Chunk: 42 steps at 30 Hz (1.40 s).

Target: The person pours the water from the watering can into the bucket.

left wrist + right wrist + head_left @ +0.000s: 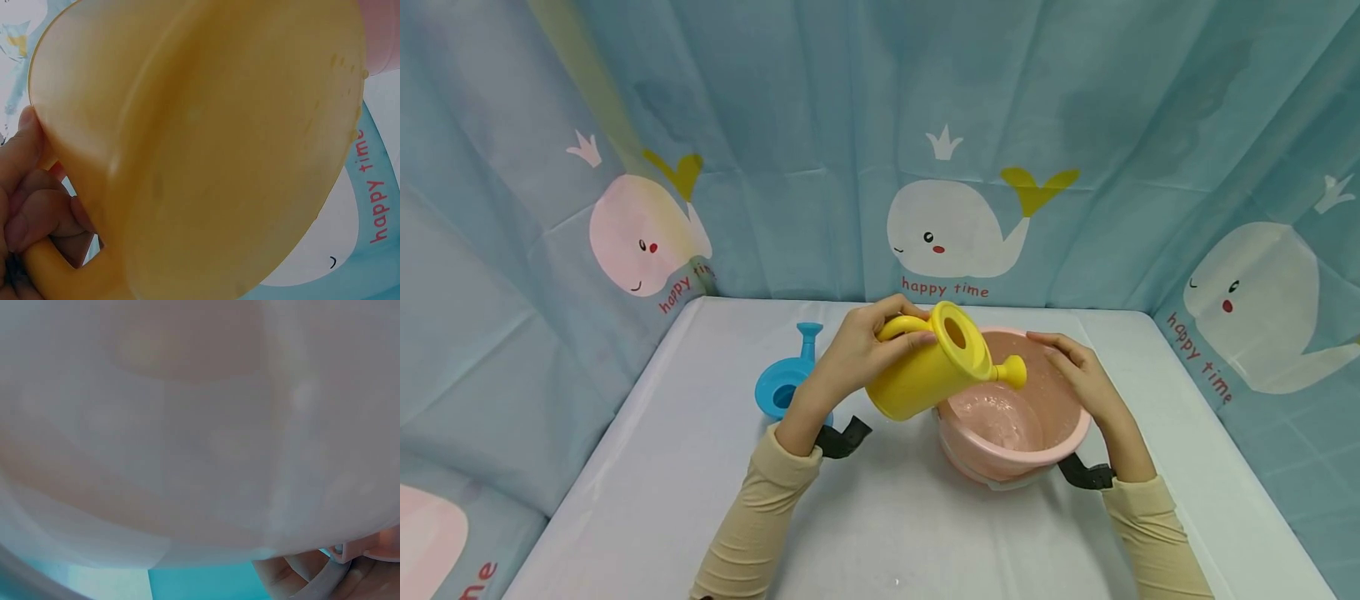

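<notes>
My left hand [868, 346] grips the handle of a yellow watering can [917, 375], which is tilted so its spout points right over the pink bucket [958, 446]. In the left wrist view the can [237, 150] fills most of the picture, with fingers [47, 209] curled through its handle and drops on its surface. My right hand [1082, 375] holds the bucket's right rim. Clear water shows in the bucket. The right wrist view is filled by the bucket's outer wall [187, 456], with fingers [287, 578] by its handle at the lower right.
A blue watering can [771, 379] stands on the white table [647, 450], left of my left forearm and partly hidden by it. Behind and at both sides hang blue curtains [790, 233] printed with whales.
</notes>
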Motion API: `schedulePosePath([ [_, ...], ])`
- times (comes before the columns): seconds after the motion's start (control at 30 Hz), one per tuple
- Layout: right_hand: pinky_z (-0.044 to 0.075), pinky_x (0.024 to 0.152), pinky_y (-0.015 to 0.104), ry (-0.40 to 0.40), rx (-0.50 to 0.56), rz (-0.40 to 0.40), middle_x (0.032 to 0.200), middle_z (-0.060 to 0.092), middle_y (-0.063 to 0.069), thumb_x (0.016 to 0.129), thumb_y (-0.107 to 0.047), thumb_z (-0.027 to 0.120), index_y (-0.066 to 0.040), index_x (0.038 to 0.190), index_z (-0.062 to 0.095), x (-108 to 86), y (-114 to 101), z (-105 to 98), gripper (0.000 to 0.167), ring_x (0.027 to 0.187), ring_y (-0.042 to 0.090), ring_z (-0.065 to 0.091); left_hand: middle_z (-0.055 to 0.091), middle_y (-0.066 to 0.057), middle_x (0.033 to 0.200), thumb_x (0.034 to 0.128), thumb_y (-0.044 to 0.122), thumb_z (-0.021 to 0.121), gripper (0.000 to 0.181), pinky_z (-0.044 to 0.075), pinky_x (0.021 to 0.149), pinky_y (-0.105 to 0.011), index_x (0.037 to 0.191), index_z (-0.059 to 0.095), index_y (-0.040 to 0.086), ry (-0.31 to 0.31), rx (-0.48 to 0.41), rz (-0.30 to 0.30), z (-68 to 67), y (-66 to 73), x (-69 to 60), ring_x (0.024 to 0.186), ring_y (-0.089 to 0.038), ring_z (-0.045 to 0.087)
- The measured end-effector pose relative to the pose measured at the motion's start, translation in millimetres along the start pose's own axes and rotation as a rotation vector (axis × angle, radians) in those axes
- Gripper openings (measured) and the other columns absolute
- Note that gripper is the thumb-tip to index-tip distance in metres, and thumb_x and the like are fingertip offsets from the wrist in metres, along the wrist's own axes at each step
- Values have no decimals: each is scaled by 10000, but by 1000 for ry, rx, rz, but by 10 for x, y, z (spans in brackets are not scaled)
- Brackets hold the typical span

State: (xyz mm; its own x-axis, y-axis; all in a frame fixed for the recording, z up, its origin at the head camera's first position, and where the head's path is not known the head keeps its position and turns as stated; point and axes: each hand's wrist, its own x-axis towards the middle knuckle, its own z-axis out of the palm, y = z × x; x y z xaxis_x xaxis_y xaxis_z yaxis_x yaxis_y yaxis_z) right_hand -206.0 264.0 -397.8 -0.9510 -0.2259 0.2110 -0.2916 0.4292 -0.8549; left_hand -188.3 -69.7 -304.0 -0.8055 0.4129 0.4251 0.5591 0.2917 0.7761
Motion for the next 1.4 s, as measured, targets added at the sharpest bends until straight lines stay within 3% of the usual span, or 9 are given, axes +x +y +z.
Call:
schedulePosePath([
  [0.73,479,814,142,2,48,-20,1338,452,247,1013,-205,374,24,1303,475,1,26,3,383,1086,-29,514,658,6,1032,833,290,674,196,498,672,-262,958,618,149,-16,-18,-27,12,35,7,762,-141,549],
  [1.4,468,819,126,7,38,-30,1337,450,255,1014,-189,366,32,1293,481,4,38,-4,375,1091,-50,504,657,2,1033,837,279,669,188,493,664,-254,960,621,145,-15,-5,-15,18,38,12,747,-140,539],
])
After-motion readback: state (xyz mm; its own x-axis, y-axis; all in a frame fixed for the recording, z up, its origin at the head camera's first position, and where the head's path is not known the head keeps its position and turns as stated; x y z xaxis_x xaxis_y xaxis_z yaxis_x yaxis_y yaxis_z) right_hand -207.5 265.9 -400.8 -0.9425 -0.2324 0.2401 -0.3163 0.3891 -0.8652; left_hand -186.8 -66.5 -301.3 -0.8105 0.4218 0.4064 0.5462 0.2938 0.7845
